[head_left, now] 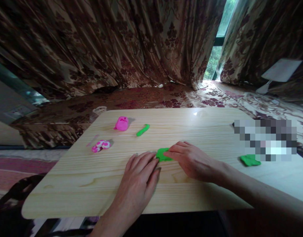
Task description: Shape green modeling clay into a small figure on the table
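A flattened piece of green modelling clay (163, 154) lies on the light wooden table (92, 194) between my hands. My left hand (139, 177) rests palm down on the tabletop, fingers stretched out, with its fingertips at the clay's left edge. From the right, my right hand (193, 161) reaches across the clay; its fingers are pressed together on the clay's right part and cover it. The right thumb is hidden. Beyond the hands lies a green clay roll (143, 130), slightly bent at its far end.
A pink clay lump (122, 123) sits at the table's far left, with pink-and-white clay pieces (100, 145) nearer. Another flat green clay piece (250, 160) lies at right beside a pixelated patch. A clear container (98, 113) stands past the far-left edge; a white lamp (281, 70) stands behind.
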Motion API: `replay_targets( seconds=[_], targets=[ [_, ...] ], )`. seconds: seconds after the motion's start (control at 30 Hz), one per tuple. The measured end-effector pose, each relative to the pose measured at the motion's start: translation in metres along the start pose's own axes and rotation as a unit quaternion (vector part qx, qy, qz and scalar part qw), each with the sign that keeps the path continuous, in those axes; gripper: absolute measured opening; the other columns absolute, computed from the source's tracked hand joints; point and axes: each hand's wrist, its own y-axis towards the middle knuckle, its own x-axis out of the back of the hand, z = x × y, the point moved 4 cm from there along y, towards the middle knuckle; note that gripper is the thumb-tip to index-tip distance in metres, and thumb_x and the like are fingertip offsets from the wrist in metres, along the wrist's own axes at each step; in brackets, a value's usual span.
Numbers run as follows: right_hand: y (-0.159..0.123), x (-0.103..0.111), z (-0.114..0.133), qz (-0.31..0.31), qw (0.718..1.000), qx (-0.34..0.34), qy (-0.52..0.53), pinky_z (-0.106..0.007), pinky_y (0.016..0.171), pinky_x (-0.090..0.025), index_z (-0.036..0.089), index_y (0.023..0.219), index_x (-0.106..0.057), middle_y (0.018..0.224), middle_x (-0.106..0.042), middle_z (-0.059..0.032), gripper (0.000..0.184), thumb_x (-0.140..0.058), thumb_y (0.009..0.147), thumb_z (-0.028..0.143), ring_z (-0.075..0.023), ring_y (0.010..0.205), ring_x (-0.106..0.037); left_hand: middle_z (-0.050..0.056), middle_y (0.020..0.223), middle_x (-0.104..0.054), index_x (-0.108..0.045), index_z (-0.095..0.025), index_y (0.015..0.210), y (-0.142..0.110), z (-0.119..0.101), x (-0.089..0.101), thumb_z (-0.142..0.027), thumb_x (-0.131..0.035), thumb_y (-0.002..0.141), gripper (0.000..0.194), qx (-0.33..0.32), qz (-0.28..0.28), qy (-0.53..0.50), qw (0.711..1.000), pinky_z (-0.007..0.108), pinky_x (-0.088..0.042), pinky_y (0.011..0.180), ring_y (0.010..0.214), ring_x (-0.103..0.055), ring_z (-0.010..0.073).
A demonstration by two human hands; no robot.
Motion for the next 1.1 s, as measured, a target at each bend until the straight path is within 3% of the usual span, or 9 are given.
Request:
replay_targets(
  seconds=[0.1,0.23,0.33,0.4,0.5,0.6,0.77,1.0,1.1],
  targets=[
    [0.004,0.001,0.001,-0.021,1.0,-0.018,0.002,-0.033,0.083,-0.038,0.021,0.113,-0.055,0.103,-0.057,-0.0056,0.033,-0.043,0.085,0.007,-0.0173,0.095,-0.047,0.007,0.125,-0.05,-0.054,-0.024,0.116,-0.004,0.004,0.003,-0.024,-0.044,0.085,0.032,0.008,-0.012,-0.017,1.0,0.049,-0.028,0.103,0.117,-0.042,0.0224],
    [0.008,-0.004,0.008,-0.014,1.0,-0.007,-0.014,-0.034,0.084,-0.04,0.02,0.107,-0.059,0.102,-0.058,-0.0065,0.028,-0.046,0.084,0.01,-0.018,0.095,-0.049,0.007,0.126,-0.047,-0.051,-0.024,0.119,-0.018,0.018,0.014,-0.023,-0.049,0.083,0.036,0.041,-0.075,-0.045,0.995,0.045,-0.032,0.103,0.119,-0.041,0.0222],
    [0.014,0.002,0.012,-0.018,1.0,-0.014,-0.011,-0.033,0.086,-0.041,0.019,0.113,-0.055,0.108,-0.057,-0.0076,0.034,-0.042,0.084,0.007,-0.0169,0.099,-0.05,0.007,0.127,-0.045,-0.049,-0.024,0.12,-0.033,0.028,0.022,-0.022,-0.05,0.082,0.038,0.075,-0.112,-0.074,0.988,0.042,-0.035,0.102,0.119,-0.041,0.0212],
    [0.024,0.009,0.015,-0.046,0.999,-0.013,-0.018,-0.037,0.094,-0.037,0.017,0.121,-0.049,0.122,-0.051,-0.0103,0.036,-0.041,0.087,0.013,-0.0193,0.114,-0.044,0.006,0.127,-0.045,-0.049,-0.024,0.12,-0.042,0.032,0.025,-0.022,-0.05,0.083,0.037,0.1,-0.128,-0.098,0.982,0.04,-0.035,0.102,0.119,-0.041,0.0205],
    [0.049,0.01,0.019,-0.082,0.996,-0.019,-0.04,-0.046,0.105,-0.023,0.016,0.135,-0.032,0.14,-0.033,-0.013,0.05,-0.041,0.089,0.035,-0.0234,0.132,-0.022,0.005,0.127,-0.046,-0.047,-0.024,0.121,-0.052,0.032,0.03,-0.022,-0.047,0.084,0.037,0.144,-0.154,-0.124,0.97,0.039,-0.033,0.104,0.12,-0.04,0.0199],
    [0.079,-0.002,0.017,-0.093,0.993,-0.039,-0.057,-0.048,0.107,-0.015,0.017,0.139,-0.023,0.146,-0.024,-0.0119,0.06,-0.033,0.089,0.048,-0.0235,0.135,-0.014,0.005,0.129,-0.045,-0.044,-0.024,0.125,-0.058,0.03,0.037,-0.022,-0.045,0.086,0.039,0.176,-0.19,-0.135,0.956,0.041,-0.03,0.105,0.122,-0.038,0.0204],
    [0.112,-0.01,0.008,-0.161,0.979,-0.095,-0.083,-0.052,0.106,-0.009,0.019,0.14,-0.02,0.149,-0.014,-0.0105,0.061,-0.031,0.089,0.051,-0.0259,0.136,-0.005,0.006,0.13,-0.043,-0.038,-0.024,0.128,-0.066,0.027,0.046,-0.021,-0.04,0.087,0.041,0.198,-0.222,-0.138,0.945,0.043,-0.029,0.105,0.122,-0.038,0.0217],
    [0.112,-0.041,0.008,-0.127,0.984,-0.11,-0.061,-0.053,0.105,-0.011,0.021,0.137,-0.025,0.147,-0.02,-0.0102,0.054,-0.031,0.09,0.046,-0.0263,0.136,-0.009,0.007,0.129,-0.044,-0.037,-0.022,0.128,-0.057,0.026,0.045,-0.02,-0.042,0.086,0.042,0.192,-0.23,-0.137,0.944,0.042,-0.029,0.104,0.121,-0.039,0.0213],
    [0.111,-0.037,-0.003,-0.171,0.974,-0.145,0.012,-0.046,0.105,-0.02,0.02,0.137,-0.026,0.144,-0.028,-0.0097,0.048,-0.025,0.093,0.04,-0.0219,0.133,-0.018,0.007,0.126,-0.046,-0.044,-0.023,0.122,-0.043,0.022,0.038,-0.02,-0.044,0.085,0.037,0.161,-0.208,-0.136,0.955,0.041,-0.031,0.103,0.119,-0.04,0.0211]
  ],
)
